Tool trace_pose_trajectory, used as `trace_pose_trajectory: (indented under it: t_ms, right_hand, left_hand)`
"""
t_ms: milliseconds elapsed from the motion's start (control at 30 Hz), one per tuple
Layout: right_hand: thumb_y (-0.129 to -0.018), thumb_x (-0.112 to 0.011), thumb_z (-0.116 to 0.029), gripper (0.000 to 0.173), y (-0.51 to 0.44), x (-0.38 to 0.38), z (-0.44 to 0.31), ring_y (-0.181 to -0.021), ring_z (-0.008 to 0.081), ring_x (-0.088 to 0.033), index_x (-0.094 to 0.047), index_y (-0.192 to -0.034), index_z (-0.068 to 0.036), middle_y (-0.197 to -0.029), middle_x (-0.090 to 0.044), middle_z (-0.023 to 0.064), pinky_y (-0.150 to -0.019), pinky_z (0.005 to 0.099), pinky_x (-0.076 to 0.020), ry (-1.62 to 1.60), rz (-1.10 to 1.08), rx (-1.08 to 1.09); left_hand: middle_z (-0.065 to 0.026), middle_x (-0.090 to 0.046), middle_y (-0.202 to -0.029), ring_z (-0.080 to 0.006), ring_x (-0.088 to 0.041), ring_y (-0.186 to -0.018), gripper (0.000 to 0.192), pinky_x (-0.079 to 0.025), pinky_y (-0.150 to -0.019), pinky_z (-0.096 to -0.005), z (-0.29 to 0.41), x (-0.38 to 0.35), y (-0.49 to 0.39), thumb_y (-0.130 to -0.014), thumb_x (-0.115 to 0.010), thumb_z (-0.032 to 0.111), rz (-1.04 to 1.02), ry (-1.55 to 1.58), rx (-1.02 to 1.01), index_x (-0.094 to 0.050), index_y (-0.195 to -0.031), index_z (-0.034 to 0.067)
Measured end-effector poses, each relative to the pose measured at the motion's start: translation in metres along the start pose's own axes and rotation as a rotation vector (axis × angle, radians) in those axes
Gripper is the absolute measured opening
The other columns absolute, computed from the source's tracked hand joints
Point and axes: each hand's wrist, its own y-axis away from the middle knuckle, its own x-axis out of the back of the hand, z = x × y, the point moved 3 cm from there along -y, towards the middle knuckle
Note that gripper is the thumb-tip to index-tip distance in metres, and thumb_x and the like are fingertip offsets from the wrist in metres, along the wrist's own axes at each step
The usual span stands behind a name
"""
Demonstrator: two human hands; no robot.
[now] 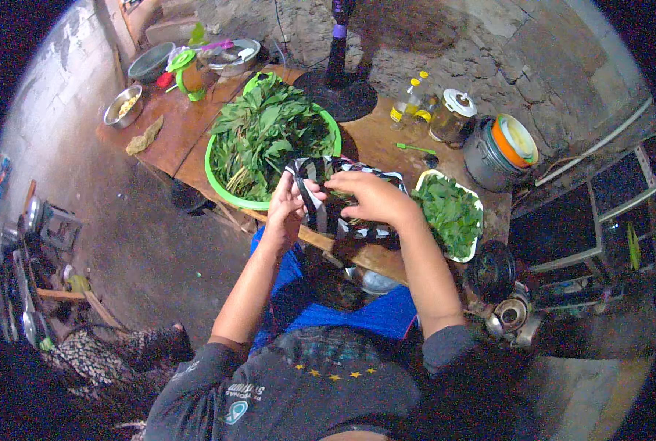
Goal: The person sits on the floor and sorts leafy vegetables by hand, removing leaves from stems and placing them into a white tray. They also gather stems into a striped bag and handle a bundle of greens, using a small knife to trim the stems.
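Observation:
My left hand [287, 212] holds the edge of a black-and-white patterned plastic bag [321, 209] at the table's front edge. My right hand [374, 197] is over the bag's opening, its fingers bent and apart; whether they touch anything in the bag is unclear. Some stems show inside the bag, partly hidden by that hand. Behind and to the left, a green-rimmed basin [234, 199] is heaped with leafy green stems [272, 129]. On the right, a white tray [474, 251] holds loose green leaves [449, 212].
The wooden table [187, 129] also bears a green-lidded pitcher [187, 74], a metal bowl [124, 107], a black stand base [336, 93], bottles [408, 105], a lidded jar [452, 116] and stacked pots [490, 157]. Metal cookware [510, 315] stands at right.

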Motion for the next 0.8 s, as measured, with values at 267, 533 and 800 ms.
trace_pose_trajectory:
  t_ms: [267, 533, 800]
  right_hand:
    - [-0.081, -0.072, -0.012, 0.024, 0.007, -0.03, 0.025, -0.096, 0.0341, -0.066, -0.073, -0.105, -0.008, -0.093, -0.07, 0.0141, -0.084, 0.0464, -0.0534, 0.173, 0.369, -0.111]
    - [-0.079, -0.07, -0.017, 0.017, -0.012, -0.116, 0.092, -0.096, 0.036, -0.066, -0.075, -0.091, -0.007, -0.092, -0.069, 0.0159, -0.085, 0.0477, -0.0536, 0.241, 0.137, -0.311]
    - [-0.076, -0.081, -0.028, 0.031, 0.051, 0.004, 0.048, -0.106, 0.0315, -0.06, -0.073, -0.1, -0.011, -0.096, -0.068, 0.0087, -0.095, 0.0402, -0.0498, 0.484, 0.646, -0.339]
  left_hand:
    - [-0.0112, -0.063, -0.11, -0.0263, -0.069, -0.099, 0.072, -0.053, -0.089, -0.0355, 0.007, 0.003, 0.003, -0.08, -0.06, 0.017, -0.037, -0.05, 0.012, -0.034, -0.146, 0.002]
    - [-0.0096, -0.059, -0.099, -0.0216, -0.062, -0.087, 0.074, -0.055, -0.083, -0.0355, -0.003, -0.009, 0.012, -0.084, -0.067, 0.024, -0.148, -0.148, -0.011, -0.036, -0.145, -0.001]
    - [-0.0157, -0.057, -0.114, -0.0272, -0.062, -0.105, 0.076, -0.053, -0.097, -0.0412, -0.001, -0.009, 0.018, -0.084, -0.061, 0.018, -0.062, 0.078, -0.032, -0.027, -0.148, -0.004]
